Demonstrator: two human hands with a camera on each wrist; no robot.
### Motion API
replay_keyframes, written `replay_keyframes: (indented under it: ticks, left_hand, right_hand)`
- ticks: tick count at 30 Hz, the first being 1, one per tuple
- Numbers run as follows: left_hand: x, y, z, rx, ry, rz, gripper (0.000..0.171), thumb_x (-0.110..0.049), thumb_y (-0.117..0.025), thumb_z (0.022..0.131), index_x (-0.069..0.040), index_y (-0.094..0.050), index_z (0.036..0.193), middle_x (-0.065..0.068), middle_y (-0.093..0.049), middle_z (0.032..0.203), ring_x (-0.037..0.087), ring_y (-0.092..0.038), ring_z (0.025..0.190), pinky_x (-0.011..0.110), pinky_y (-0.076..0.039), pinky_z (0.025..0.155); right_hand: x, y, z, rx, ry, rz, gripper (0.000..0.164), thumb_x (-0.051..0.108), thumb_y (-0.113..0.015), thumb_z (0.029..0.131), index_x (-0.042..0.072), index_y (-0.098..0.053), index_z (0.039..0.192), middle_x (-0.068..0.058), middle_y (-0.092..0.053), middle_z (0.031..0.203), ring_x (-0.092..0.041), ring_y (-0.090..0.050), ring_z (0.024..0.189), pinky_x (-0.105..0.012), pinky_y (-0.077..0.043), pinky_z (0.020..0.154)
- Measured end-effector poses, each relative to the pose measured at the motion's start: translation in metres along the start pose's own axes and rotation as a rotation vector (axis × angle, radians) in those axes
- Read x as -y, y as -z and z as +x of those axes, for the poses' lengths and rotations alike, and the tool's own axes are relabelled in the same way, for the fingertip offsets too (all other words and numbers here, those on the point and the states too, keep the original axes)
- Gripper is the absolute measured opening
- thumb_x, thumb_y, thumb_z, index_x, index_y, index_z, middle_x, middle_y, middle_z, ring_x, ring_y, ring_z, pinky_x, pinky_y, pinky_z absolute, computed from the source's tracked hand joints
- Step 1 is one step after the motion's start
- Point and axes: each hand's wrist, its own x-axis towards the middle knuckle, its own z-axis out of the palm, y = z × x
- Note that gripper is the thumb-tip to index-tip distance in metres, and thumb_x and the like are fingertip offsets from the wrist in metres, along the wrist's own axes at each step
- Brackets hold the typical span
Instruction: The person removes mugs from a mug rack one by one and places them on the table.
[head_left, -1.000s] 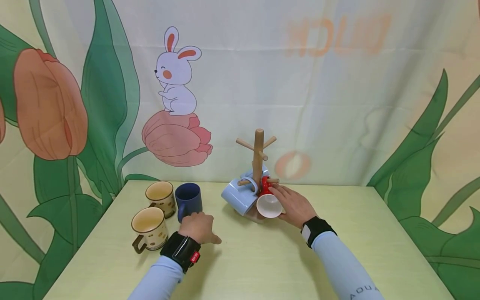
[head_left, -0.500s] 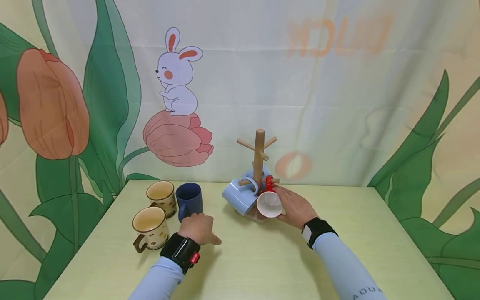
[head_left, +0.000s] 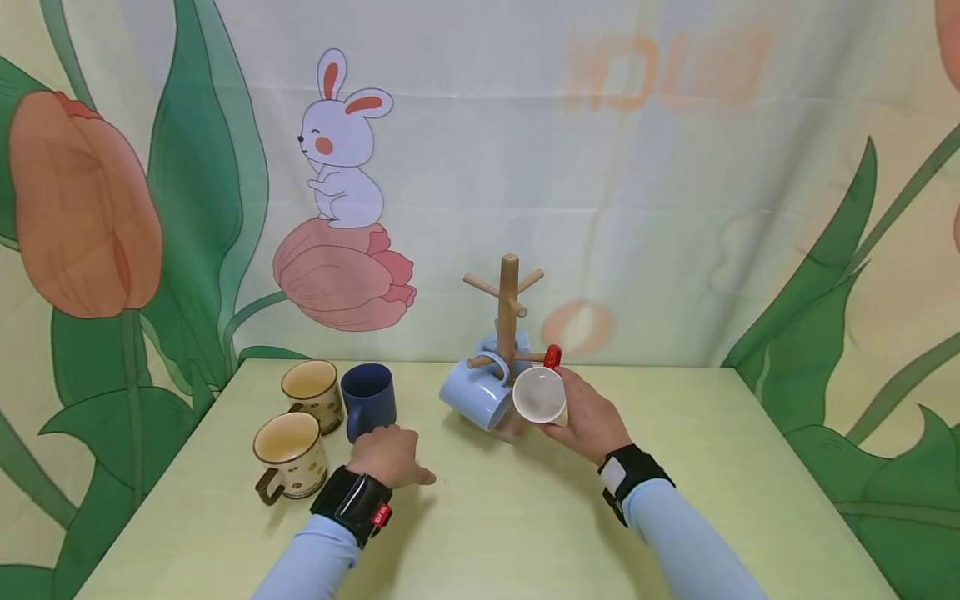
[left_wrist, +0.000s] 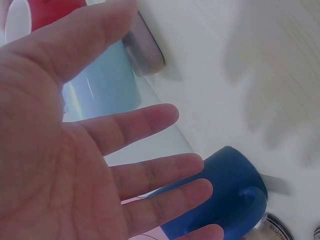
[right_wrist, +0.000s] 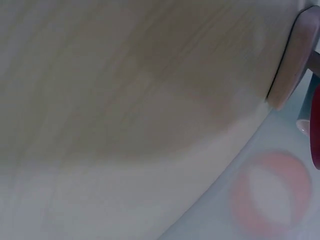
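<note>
My right hand (head_left: 592, 417) grips a red mug with a white inside (head_left: 539, 394), its mouth tilted toward me. Its red handle (head_left: 552, 357) sits at the tip of a lower peg on the wooden mug tree (head_left: 508, 308). A light blue mug (head_left: 475, 394) hangs by its handle from another lower peg, and a second light blue mug (head_left: 521, 340) shows partly behind the post. My left hand (head_left: 388, 457) hovers with spread fingers just in front of a dark blue mug (head_left: 369, 398). In the left wrist view its palm and fingers hold nothing.
Two cream mugs with brown spots and dark handles stand at the left: a rear one (head_left: 313, 392) and a front one (head_left: 292, 457). The mug tree's upper pegs (head_left: 482, 285) stick out bare. A printed cloth (head_left: 660, 208) hangs behind the pale table (head_left: 510, 533).
The red mug's handle has slid outward along the peg to its tip as my right hand moved right. My left hand has stayed nearly still. The head view has shifted slightly.
</note>
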Motion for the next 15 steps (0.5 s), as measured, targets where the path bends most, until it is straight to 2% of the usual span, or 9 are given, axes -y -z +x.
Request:
replay_keyframes:
  ticks: [7,15]
  left_hand:
    - [-0.001,0.002,-0.001,0.02,-0.005,-0.013,0.054,-0.049,-0.084,0.072,-0.006,-0.071,0.103,0.01,-0.068,0.09,0.034,-0.064,0.082,0.051,-0.052,0.069]
    - [-0.007,0.005,-0.004,0.031,-0.009,-0.053,0.055,-0.048,-0.082,0.075,-0.006,-0.07,0.108,0.008,-0.068,0.093,0.031,-0.064,0.083,0.05,-0.051,0.071]
  right_hand:
    - [0.013,0.005,-0.017,-0.107,-0.185,0.136,0.084,0.035,-0.089,0.072,0.007,-0.046,0.137,-0.012,-0.058,0.124,-0.029,-0.063,0.104,-0.049,-0.055,0.082]
    - [0.027,0.014,-0.034,-0.129,-0.533,0.375,0.086,0.045,-0.085,0.075,0.007,-0.043,0.139,-0.013,-0.059,0.129,-0.033,-0.06,0.113,-0.051,-0.052,0.091]
